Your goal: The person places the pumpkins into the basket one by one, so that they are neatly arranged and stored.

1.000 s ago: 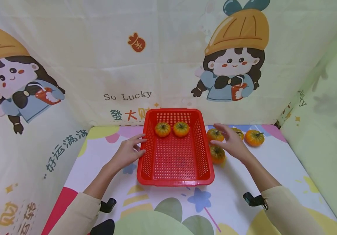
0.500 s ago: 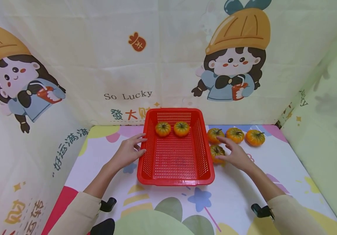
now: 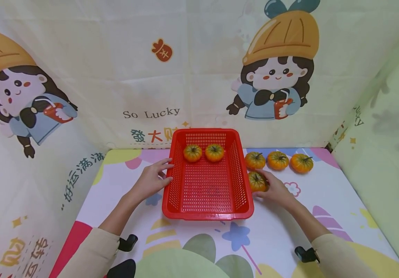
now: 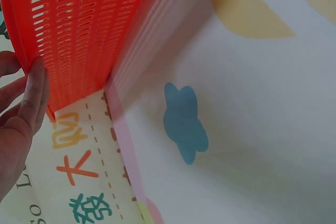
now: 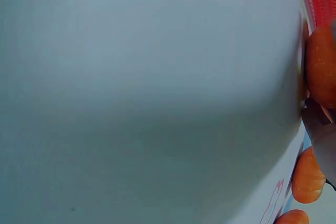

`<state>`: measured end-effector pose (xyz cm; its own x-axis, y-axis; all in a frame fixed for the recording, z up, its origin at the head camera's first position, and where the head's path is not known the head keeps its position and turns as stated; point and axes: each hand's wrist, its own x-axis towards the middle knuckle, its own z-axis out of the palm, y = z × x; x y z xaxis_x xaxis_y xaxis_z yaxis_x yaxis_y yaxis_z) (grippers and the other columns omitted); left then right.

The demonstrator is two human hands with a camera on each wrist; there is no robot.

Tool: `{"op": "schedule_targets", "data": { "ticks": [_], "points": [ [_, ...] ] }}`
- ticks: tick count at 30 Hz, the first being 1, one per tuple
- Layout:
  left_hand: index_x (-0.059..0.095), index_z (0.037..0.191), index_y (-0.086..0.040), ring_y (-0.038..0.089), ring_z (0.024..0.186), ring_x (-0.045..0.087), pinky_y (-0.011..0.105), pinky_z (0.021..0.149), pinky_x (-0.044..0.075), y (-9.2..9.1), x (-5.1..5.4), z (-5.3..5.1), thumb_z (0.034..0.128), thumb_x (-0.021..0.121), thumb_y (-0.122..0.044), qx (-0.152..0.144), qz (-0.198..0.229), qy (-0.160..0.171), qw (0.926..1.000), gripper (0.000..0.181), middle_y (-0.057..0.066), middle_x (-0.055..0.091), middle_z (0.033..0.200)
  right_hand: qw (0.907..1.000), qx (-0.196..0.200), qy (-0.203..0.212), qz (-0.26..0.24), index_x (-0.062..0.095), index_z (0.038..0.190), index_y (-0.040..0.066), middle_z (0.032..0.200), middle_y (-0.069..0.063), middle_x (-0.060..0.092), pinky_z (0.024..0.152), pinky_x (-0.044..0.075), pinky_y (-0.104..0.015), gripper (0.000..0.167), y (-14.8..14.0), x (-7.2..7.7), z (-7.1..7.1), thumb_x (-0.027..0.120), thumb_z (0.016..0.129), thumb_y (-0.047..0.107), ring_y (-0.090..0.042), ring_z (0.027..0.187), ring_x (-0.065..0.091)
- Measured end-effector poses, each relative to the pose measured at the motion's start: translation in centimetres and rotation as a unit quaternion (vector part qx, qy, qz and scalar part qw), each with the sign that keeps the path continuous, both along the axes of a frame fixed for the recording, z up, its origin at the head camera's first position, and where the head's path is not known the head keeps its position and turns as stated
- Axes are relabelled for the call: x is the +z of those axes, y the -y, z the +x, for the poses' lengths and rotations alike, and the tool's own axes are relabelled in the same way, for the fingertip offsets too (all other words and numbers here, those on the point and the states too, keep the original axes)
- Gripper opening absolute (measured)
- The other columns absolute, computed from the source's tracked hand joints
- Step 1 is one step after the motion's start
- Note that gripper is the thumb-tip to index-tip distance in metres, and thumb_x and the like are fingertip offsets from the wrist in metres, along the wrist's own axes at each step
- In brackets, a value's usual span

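A red perforated plastic basket [image 3: 206,185] stands on the table with two small orange-green pumpkins [image 3: 214,153] side by side at its far end. My left hand [image 3: 150,179] touches the basket's left rim with extended fingertips; in the left wrist view its fingers [image 4: 32,95] lie against the outer wall. Right of the basket, my right hand [image 3: 277,189] grips another pumpkin [image 3: 257,181], fingers on its far side and thumb on its near side. The right wrist view shows this pumpkin [image 5: 321,69] at its right edge, partly cut off, with the hand below it.
Behind the right hand, a row of three more pumpkins [image 3: 277,160] sits on the table by the back wall. A patterned cloth [image 3: 202,77] hangs behind and on both sides. The tabletop [image 3: 199,239] carries a colourful print.
My right hand has moved from above the back pumpkins down and toward me, and now surrounds the pumpkin nearest the basket's right side. The left hand and basket have stayed put.
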<state>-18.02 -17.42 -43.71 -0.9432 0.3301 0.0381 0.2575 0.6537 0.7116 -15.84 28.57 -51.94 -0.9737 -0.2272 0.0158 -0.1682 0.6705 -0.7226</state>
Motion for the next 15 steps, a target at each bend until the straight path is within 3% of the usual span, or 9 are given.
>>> {"op": "schedule_targets", "data": {
  "ticks": [15],
  "points": [
    [0.065, 0.138, -0.002, 0.018, 0.089, 0.069, 0.028, 0.07, 0.063, 0.12, -0.1, 0.01, 0.0902, 0.077, -0.011, 0.0, 0.007, -0.006, 1.0, 0.05, 0.009, 0.051, 0.157, 0.9998, -0.004, 0.018, -0.012, 0.042, 0.154, 0.01, 0.152, -0.018, 0.051, 0.11, 0.045, -0.064, 0.088, 0.12, -0.09, 0.05, 0.089, 0.081, 0.025, -0.041, 0.137, 0.049]
  ]
}}
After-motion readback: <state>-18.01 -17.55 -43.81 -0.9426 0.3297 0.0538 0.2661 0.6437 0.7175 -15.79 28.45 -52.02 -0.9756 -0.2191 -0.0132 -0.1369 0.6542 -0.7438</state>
